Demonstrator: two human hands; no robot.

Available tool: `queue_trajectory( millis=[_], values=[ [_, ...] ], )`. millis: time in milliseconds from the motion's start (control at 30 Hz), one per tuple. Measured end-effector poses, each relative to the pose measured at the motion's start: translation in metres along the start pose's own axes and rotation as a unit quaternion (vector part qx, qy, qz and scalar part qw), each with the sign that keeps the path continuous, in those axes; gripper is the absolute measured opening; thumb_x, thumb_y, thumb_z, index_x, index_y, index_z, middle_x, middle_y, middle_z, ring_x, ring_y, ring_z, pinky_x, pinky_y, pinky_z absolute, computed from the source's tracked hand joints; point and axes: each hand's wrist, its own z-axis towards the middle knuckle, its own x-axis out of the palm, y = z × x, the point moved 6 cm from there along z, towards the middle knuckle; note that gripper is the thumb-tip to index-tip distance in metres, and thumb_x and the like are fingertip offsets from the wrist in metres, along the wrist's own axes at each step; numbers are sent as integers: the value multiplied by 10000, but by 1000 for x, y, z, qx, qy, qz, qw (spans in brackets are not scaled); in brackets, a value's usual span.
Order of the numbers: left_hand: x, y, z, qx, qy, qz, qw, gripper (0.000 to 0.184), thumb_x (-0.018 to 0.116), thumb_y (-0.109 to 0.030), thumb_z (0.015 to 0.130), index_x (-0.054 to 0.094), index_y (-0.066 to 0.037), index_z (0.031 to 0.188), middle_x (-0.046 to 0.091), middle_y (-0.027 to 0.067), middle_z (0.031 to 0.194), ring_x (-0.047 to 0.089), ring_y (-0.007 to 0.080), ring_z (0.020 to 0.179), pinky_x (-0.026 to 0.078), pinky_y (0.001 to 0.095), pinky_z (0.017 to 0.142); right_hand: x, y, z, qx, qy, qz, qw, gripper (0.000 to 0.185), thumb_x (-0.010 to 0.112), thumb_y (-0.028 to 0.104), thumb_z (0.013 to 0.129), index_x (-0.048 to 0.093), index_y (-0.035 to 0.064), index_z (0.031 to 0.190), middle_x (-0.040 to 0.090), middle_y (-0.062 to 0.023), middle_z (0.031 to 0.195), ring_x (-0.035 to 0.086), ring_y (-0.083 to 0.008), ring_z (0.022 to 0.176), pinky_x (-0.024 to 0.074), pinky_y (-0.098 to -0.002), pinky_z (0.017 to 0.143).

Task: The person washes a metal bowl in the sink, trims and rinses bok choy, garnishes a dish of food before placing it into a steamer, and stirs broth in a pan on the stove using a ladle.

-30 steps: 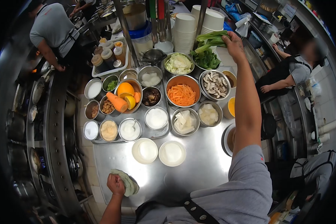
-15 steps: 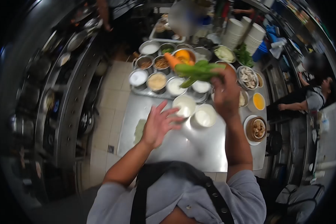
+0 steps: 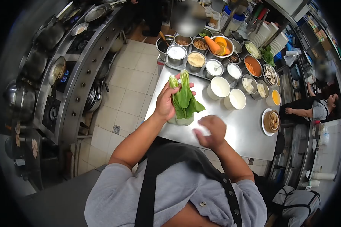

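Observation:
My left hand (image 3: 166,103) is closed around a bunch of bok choy (image 3: 183,94), its pale stem ends toward the back and its green leaves hanging toward me. Under the leaves, a pale green flat piece (image 3: 182,121) lies on the steel table; I cannot make out what it is. To the right of the leaves, my right hand (image 3: 214,131) hovers over the table's near part, apart from the bok choy. Its fingers look bent but are smeared by motion. Beyond it stand two white tubs (image 3: 218,87) with pale contents.
Metal containers of white powder (image 3: 176,53) and other ingredients crowd the back of the steel table (image 3: 250,140). A bowl holds a carrot (image 3: 213,46). On the right sits a bamboo steamer (image 3: 271,120). A stove (image 3: 85,56) runs along the left; a co-worker (image 3: 310,106) is at the right.
The bok choy has passed from my right hand to my left and come down nearer to me. My right hand has drawn back from the containers. The view has shifted.

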Motion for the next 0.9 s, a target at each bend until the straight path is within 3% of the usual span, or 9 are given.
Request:
queue_trajectory(
  millis=[67,133,200,300,433,533,600,667,900],
  values=[
    [-4,-5,-8,-4,12,27,1000,596,450,-130,875,268,-49,1437,534,246,1232,597,334,1053,475,447,949,3,-18,7,171,-67,-11,983,331,738,202,760,621,23,1012,622,-143,881,616,-258,795,484,-329,657],
    [-3,-5,-15,-15,45,50,998,571,439,-66,868,304,-37,1422,554,225,1215,607,308,1044,481,423,948,32,-46,17,382,-58,168,907,391,670,283,854,604,-20,1094,603,-152,1029,599,-233,956,497,-321,733],
    [-6,-1,-21,-17,55,106,993,547,434,-48,860,352,-24,1400,582,199,1189,596,255,1076,467,366,962,60,-56,19,403,25,194,894,409,664,288,867,598,-26,1119,620,-149,1020,616,-206,914,499,-298,749],
    [-14,-2,-31,-8,56,182,982,520,423,-65,862,364,-18,1377,598,199,1147,606,247,1039,478,374,926,75,-57,11,436,-3,290,852,363,647,259,887,602,-25,1108,645,-135,986,626,-162,853,495,-269,746],
    [-36,3,-31,-30,-71,17,997,469,393,-233,870,404,-28,1292,604,184,1068,612,273,938,494,454,860,62,-49,11,441,-106,326,830,289,615,213,917,617,-14,1096,665,-97,926,622,-128,833,496,-262,742],
    [-55,9,-26,-42,-80,-67,994,481,401,-242,863,405,-45,1301,609,151,991,604,257,847,504,432,801,49,-59,11,428,-161,345,820,269,625,208,911,631,-4,1076,668,-96,938,618,-128,847,496,-269,734],
    [-55,6,-21,-28,-78,-46,995,453,458,-283,875,428,-54,1265,592,106,889,578,223,747,499,406,718,17,-38,32,294,-133,57,945,228,663,81,828,662,55,1055,647,-63,891,629,-198,844,482,-317,784],
    [-50,4,-17,-25,-74,5,997,437,494,-296,881,439,-57,1242,583,91,856,571,209,715,495,393,685,-1,-29,37,94,-109,-254,956,315,684,34,748,677,104,1054,631,-23,875,620,-198,861,433,-339,851],
    [24,33,3,-49,-39,63,996,243,530,-195,940,528,-38,1126,597,93,829,599,190,636,519,332,583,-43,-66,30,-48,-198,-238,950,222,676,8,720,662,137,900,650,22,865,614,-164,886,375,-352,922]
  ],
)
